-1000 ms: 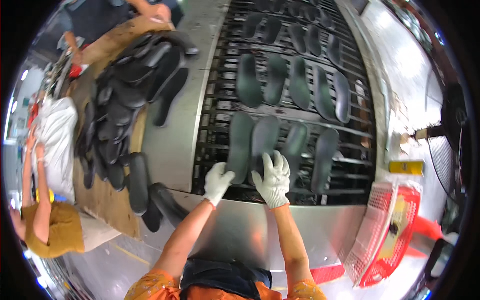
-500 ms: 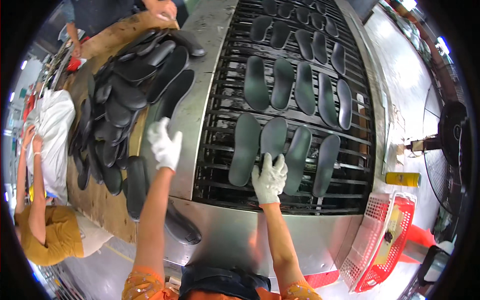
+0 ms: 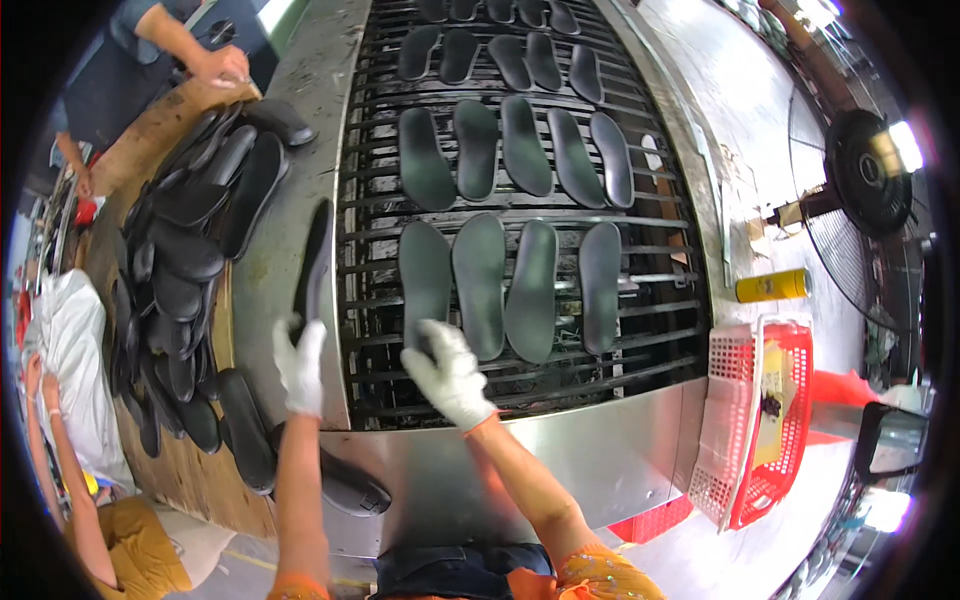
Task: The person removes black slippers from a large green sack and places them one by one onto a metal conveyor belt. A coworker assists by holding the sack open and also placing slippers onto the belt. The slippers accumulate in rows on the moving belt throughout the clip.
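Gripping a dark insole (image 3: 316,255) by its heel end, the left hand (image 3: 300,365), in a white glove, has its fingers closed around the piece, which stands on edge over the bare steel margin just left of the slatted conveyor grate (image 3: 640,350); the long axis of this held insole runs away from the person, roughly parallel to the insoles already lying on the grate. The right hand (image 3: 447,372), also in a white glove, rests at the near end of the grate with fingers loosely curled over the heel of the leftmost insole of the nearest row (image 3: 425,275); whether it pinches that heel or merely presses on it cannot be told. That nearest row holds four insoles side by side, toes pointing away from the person, and further rows lie beyond it up the grate. The held insole thus lies just left of the row's left end, with the left hand the nearer of the two to the grate's left edge. A heap of dark insoles (image 3: 175,270) sits on a wooden board well left of the grate, where other people's hands and sleeves are at work. Right of the grate stand a yellow spray can (image 3: 772,285), a red plastic basket (image 3: 770,420) and a black fan (image 3: 868,160).
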`<state>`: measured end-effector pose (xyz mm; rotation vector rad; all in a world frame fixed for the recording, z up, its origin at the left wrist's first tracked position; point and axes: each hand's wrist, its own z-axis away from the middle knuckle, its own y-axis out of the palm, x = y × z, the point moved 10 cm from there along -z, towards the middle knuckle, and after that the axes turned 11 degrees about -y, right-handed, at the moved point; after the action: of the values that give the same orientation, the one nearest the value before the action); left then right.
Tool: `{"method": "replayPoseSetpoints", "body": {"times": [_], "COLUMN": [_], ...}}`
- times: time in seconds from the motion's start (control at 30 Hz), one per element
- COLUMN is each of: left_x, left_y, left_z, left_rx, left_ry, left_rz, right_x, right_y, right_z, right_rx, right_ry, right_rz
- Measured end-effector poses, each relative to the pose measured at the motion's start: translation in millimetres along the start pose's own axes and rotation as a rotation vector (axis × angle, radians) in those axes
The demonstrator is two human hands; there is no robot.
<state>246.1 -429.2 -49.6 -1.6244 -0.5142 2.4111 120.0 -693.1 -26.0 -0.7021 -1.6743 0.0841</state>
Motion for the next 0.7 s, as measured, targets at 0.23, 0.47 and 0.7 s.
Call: {"method": "replayPoseSetpoints", "body": {"times": [0.23,0.47,0.7], "left_x": [-6.8,-9.2,30.1], "left_y": [84.7,132.2,62.3], "left_z": [168.7,204.4,183.5], "left_rx": [0.191,0.64,0.428], "left_ry": [0.298,0.1,0.062], "left_rz": [-0.228,0.001,-0.012], "right_x": [-14.3,-78.4,-240.1], "right_y": [6.1,-204.7,-340.8], "right_z": [54.5,37.5,62.3], "right_rx": [-0.002,-0.497,-0.549], "right_ry": [0.551,0.175,0.413], "right_rz": [-0.357,-0.049,-0.041]}}
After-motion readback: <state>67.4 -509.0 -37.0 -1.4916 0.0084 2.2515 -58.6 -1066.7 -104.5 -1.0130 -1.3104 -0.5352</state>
